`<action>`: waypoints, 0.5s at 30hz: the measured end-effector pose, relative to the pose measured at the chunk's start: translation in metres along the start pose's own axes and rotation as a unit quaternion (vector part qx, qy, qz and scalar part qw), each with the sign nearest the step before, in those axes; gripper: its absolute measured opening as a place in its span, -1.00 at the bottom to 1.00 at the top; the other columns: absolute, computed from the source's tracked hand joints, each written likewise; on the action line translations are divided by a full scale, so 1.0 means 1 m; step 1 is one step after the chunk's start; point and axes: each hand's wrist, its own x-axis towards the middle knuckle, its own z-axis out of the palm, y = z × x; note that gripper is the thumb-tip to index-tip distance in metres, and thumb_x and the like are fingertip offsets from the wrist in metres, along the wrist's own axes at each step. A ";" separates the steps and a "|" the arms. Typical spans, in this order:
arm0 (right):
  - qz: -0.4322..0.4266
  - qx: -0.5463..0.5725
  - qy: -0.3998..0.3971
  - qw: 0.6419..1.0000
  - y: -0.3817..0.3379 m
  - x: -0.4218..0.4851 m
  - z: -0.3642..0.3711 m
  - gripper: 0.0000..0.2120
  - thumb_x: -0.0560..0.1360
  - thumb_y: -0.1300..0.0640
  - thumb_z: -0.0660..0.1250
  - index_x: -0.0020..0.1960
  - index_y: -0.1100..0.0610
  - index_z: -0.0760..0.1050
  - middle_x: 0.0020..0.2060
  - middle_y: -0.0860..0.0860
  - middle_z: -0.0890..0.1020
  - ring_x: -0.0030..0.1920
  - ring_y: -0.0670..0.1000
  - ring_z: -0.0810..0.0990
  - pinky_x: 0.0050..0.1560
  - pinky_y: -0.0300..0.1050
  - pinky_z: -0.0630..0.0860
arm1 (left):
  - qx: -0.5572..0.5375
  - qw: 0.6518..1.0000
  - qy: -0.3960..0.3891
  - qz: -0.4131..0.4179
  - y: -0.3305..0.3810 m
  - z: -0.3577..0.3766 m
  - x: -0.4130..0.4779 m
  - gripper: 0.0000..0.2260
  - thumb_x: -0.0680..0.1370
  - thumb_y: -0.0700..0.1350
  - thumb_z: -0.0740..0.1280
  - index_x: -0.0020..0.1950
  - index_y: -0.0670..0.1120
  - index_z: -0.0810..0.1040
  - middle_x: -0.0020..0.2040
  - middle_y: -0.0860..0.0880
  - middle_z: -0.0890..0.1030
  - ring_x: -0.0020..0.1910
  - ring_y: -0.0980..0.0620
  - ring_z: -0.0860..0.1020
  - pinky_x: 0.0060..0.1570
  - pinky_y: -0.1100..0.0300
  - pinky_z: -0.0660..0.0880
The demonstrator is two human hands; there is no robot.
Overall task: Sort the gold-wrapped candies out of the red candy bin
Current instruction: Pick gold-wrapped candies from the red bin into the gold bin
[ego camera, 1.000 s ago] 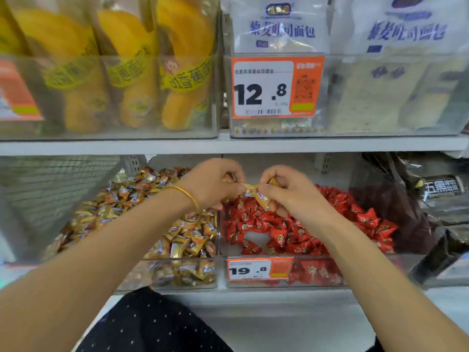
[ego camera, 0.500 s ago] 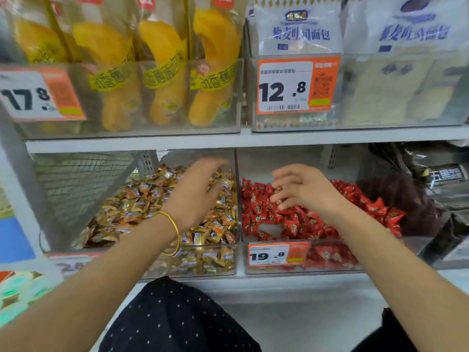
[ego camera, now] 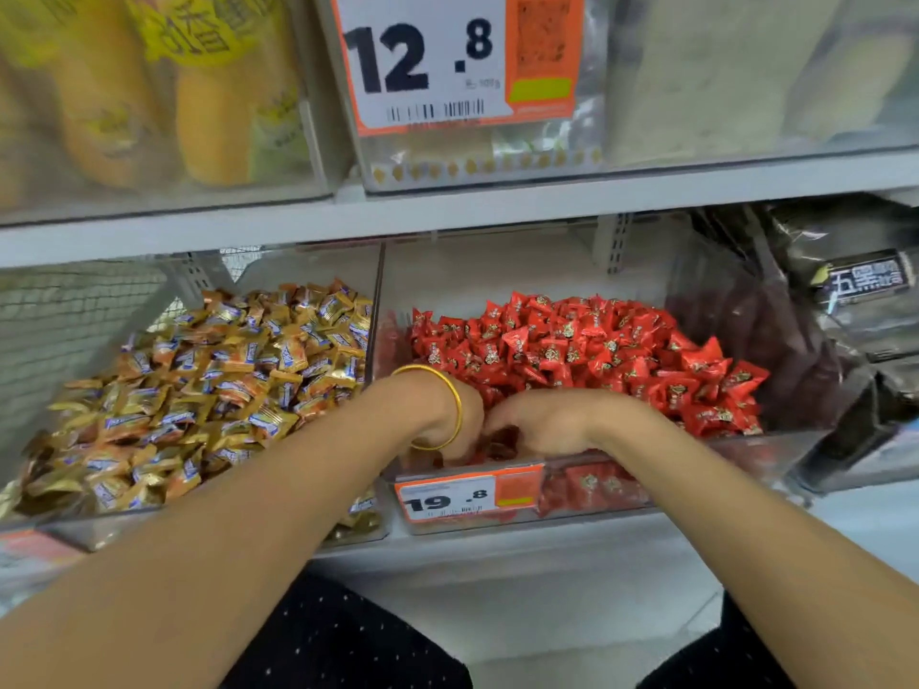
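The clear red candy bin (ego camera: 776, 440) holds a heap of red-wrapped candies (ego camera: 572, 350). To its left a second clear bin (ego camera: 99, 528) is filled with gold-wrapped candies (ego camera: 224, 380). Both my hands reach into the front left corner of the red bin, close together. My left hand (ego camera: 471, 415), with a gold bangle on the wrist, points its fingers down among the red candies. My right hand (ego camera: 547, 421) does the same just beside it. The fingertips of both are buried or hidden. No gold candy shows in the red bin or in either hand.
An orange price tag 19.8 (ego camera: 467, 497) sits on the red bin's front. The shelf above (ego camera: 497, 211) carries bins of yellow snack packs (ego camera: 214, 116) and a 12.8 tag (ego camera: 447, 62). Dark packets (ego camera: 845, 310) lie right of the red bin.
My left hand left the gold bin and crossed into the red bin. My right hand dropped lower. Both now dig at the bin's front left. The view has moved closer.
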 end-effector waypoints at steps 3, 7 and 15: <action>0.006 -0.043 -0.008 0.999 0.002 0.005 0.002 -0.57 0.49 0.35 0.23 0.34 0.13 0.44 0.31 0.09 0.49 0.23 0.09 0.48 0.18 -0.13 0.44 | 0.066 0.997 -0.045 0.011 -0.003 0.003 0.013 -0.59 0.52 -0.32 0.12 0.38 -0.20 0.36 0.28 -0.17 0.45 0.04 -0.10 0.47 -0.18 0.22 0.50; 0.027 -0.085 0.042 0.995 0.003 0.006 0.006 -0.58 0.46 0.37 0.22 0.21 0.00 0.53 0.15 0.02 0.55 0.10 0.10 0.51 -0.07 -0.14 0.43 | 0.050 0.996 -0.069 0.011 -0.008 0.017 0.023 -0.47 0.53 -0.35 0.13 0.49 -0.20 0.13 0.42 -0.19 0.31 0.33 -0.15 0.38 0.29 0.04 0.37; 0.021 0.135 0.253 0.958 0.023 -0.009 -0.005 -0.80 0.42 0.22 0.46 -0.11 0.05 0.45 -0.22 0.04 0.59 -0.31 -0.02 0.54 -0.08 -0.15 0.48 | -0.127 0.982 0.133 -0.045 -0.009 0.011 0.029 -0.78 0.54 -0.25 0.24 0.18 -0.22 0.46 0.07 -0.14 0.55 0.01 -0.10 0.55 -0.09 0.19 0.46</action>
